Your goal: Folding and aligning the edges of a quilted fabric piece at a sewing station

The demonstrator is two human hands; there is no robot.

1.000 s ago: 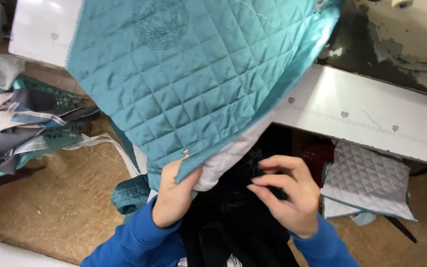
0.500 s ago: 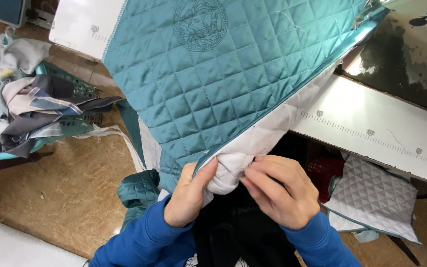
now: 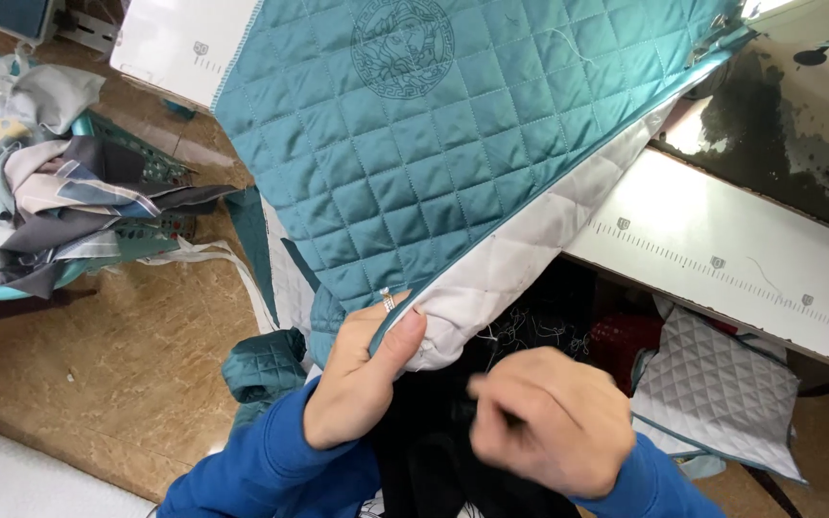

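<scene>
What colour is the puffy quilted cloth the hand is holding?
Teal on top, stitched in diamond squares, with a white underside; the quilted cloth shows best in the head view.

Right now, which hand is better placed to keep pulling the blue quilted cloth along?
The left hand, probably: it already pinches the teal quilted fabric at its corner, while the right hand hangs free below.

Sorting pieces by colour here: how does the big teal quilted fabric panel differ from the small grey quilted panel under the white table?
The big teal quilted fabric panel is held by the left hand and bears a round stitched emblem; the small grey quilted panel lies untouched, plain and smaller. Both share diamond quilting.
</scene>
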